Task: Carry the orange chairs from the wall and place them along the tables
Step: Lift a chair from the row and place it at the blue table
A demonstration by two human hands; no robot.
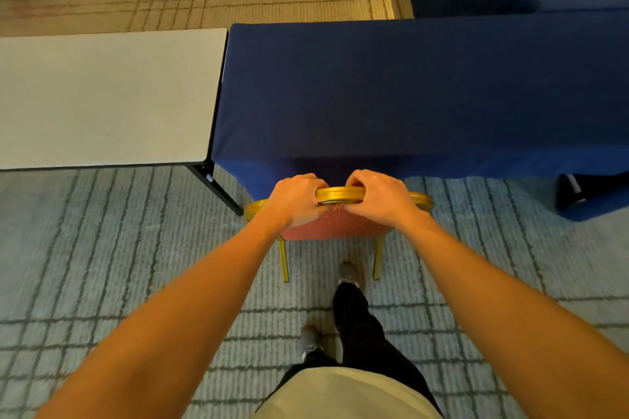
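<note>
Forearms stretch up from lower frame. Left hand (296,201) and right hand (377,197), 2 fists side by side, clamp gold top rail (338,196) of orange chair (335,226), frame centre, backrest against near edge of blue-draped table (408,88). Step: placement, probably. Next: square chair to table, let go.

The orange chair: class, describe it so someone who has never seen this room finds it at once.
Start at the blue-draped table across the middle. At its near edge stands the orange chair, its top rail gripped by the left hand and right hand. Unlike the bare white table nearby, it has a gold frame and patterned orange back.
</note>
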